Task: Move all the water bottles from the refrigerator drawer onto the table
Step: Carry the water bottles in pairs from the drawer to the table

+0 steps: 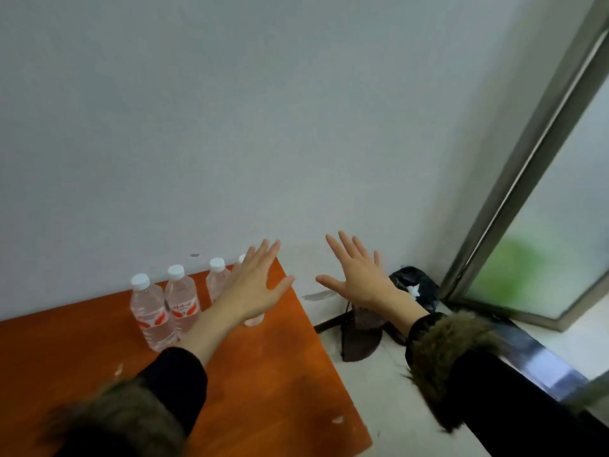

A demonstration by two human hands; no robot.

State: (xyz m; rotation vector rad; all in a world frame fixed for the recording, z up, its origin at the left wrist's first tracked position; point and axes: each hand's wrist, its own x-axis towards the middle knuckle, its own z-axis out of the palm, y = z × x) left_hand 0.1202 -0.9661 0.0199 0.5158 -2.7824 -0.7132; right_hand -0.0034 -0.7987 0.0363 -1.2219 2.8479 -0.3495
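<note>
Four water bottles (155,311) stand upright on the counter (263,374) by the wall; both hands, left (253,288) and right (359,278), hover with fingers spread wide, holding nothing; seemingly between trips, next a return to the unseen drawer

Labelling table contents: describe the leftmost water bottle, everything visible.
The leftmost water bottle is clear plastic with a white screw cap and a white label bearing red marks. It appears full, capped, and stands upright on the orange table near the wall, close beside or touching the next bottle. Neither hand touches it.
</note>
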